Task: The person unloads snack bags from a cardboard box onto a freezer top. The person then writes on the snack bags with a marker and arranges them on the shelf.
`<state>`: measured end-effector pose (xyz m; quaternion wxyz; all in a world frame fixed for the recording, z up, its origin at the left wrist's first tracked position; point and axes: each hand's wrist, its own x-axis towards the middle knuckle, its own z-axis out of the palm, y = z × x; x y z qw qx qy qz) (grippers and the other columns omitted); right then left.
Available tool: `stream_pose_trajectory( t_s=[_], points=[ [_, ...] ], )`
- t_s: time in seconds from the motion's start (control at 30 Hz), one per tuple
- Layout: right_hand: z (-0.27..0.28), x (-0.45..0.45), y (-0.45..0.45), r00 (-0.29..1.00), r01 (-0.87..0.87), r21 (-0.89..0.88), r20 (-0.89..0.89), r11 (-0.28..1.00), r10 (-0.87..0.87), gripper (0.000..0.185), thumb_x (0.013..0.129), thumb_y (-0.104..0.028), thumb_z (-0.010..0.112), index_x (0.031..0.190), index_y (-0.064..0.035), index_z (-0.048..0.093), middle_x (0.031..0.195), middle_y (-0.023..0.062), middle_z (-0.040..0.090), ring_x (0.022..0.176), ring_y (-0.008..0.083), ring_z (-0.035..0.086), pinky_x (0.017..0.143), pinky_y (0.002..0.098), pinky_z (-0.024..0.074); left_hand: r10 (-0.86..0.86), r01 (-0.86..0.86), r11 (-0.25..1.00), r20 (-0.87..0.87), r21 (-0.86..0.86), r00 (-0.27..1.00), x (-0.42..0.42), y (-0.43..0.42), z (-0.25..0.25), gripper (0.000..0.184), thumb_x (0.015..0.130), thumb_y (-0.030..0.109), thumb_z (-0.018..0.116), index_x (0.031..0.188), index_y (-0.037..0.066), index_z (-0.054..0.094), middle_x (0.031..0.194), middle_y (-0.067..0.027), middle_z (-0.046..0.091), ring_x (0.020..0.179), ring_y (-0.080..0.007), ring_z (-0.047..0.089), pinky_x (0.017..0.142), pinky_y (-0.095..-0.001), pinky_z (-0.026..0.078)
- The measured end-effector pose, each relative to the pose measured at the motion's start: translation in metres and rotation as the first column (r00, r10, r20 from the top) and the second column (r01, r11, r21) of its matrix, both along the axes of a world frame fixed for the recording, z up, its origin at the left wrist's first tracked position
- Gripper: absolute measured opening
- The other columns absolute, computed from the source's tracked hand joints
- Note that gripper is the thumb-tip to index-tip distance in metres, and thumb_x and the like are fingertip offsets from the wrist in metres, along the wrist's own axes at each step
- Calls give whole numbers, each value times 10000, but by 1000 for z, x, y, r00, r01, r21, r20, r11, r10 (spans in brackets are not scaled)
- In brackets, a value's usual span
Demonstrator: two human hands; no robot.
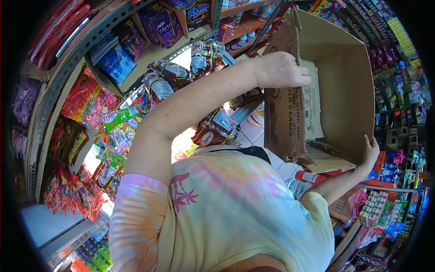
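An open cardboard box (346, 90) is held up in front of me on the right, its mouth tilted toward me. A printed white panel (311, 104) shows inside it, and dark lettering runs along its outer left side. My left hand (283, 70) is closed over the box's left edge, the forearm stretched across the sweet packets. At the lower right corner, my right hand (370, 152) grips the box from its outer side; part of that hand is hidden. Brown-and-silver packets (167, 77) lie beneath my left forearm.
Shelves on the left hold a red sweets bag (86, 97), a blue Jammin bag (115, 59) and green Frutos packets (115, 120). Crowded product racks (403, 90) line the right side. Tiled floor (251, 132) shows below the box, with a red-capped bottle (310, 177) near my right arm.
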<state>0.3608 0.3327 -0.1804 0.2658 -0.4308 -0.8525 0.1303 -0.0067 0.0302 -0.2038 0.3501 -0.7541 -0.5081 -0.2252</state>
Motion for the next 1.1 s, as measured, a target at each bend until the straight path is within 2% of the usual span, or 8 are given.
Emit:
stream_pose_trajectory(
  t_s=[0.13, 0.23, 0.3, 0.4, 0.57, 0.7, 0.93, 1.1],
  points=[
    [-7, -8, 35, 999, -10, -42, 47, 999, 12, 344, 858, -248, 601, 1070, 22, 601, 943, 157, 670, 827, 219, 645, 746, 310, 469, -22, 22, 999, 4, -46, 1000, -3, 26, -11, 107, 711, 85, 545, 774, 115, 464, 730, -31, 493, 626, -201, 591, 558, -296, 506],
    [-10, -26, 51, 976, 6, 53, 216, 999, -18, 328, 852, -264, 601, 1039, 5, 611, 924, 165, 667, 828, 260, 647, 733, 329, 472, 2, 1, 991, 22, -137, 1000, -3, 38, -44, 93, 715, 82, 539, 771, 112, 471, 741, -37, 507, 615, -209, 601, 534, -309, 508],
    [-14, -40, 60, 938, 52, 123, 334, 991, -90, 323, 838, -299, 606, 1005, -23, 622, 928, 175, 657, 845, 320, 635, 725, 368, 475, -42, 58, 989, 114, -138, 993, -5, 45, -71, 77, 728, 85, 544, 766, 115, 484, 734, -47, 519, 603, -224, 603, 517, -328, 504],
    [-18, -67, 60, 884, 46, 233, 444, 971, -148, 317, 828, -320, 605, 1000, -54, 628, 936, 174, 648, 867, 357, 614, 717, 405, 475, 0, 74, 957, 257, -280, 966, -15, 59, -104, 24, 765, 117, 526, 781, 115, 508, 728, -71, 556, 642, -269, 616, 546, -371, 510],
    [-42, -108, 80, 872, 42, 263, 461, 964, -164, 303, 814, -350, 618, 996, -109, 641, 900, 136, 656, 849, 341, 623, 690, 428, 480, 119, 32, 914, 343, -405, 932, -39, 82, -124, 44, 773, 150, 533, 777, 108, 545, 761, -80, 605, 704, -285, 634, 601, -404, 519],
    [-70, -162, 101, 842, 76, 255, 501, 964, -199, 289, 823, -381, 603, 1006, -160, 638, 912, 121, 656, 846, 330, 626, 685, 432, 489, 275, -80, 823, 271, -563, 922, -70, 93, -124, 72, 761, 144, 540, 773, 111, 603, 785, -85, 643, 763, -284, 647, 638, -408, 525],
    [-124, -296, 118, 910, -91, 284, 412, 955, -36, 276, 837, -388, 578, 978, -157, 629, 905, 103, 658, 852, 323, 624, 686, 439, 492, 565, -304, 649, 174, -697, 806, -125, 111, -174, 154, 747, 130, 540, 790, 114, 686, 788, -117, 669, 775, -284, 662, 640, -409, 531],
    [-185, -370, 118, 920, -144, 235, 390, 961, 42, 267, 851, -398, 553, 925, -153, 630, 874, 111, 658, 820, 332, 628, 681, 447, 494, 694, -358, 505, 122, -786, 710, -138, 105, -217, 167, 727, 100, 555, 799, 68, 703, 829, -139, 674, 791, -295, 662, 661, -402, 535]
  ],
)
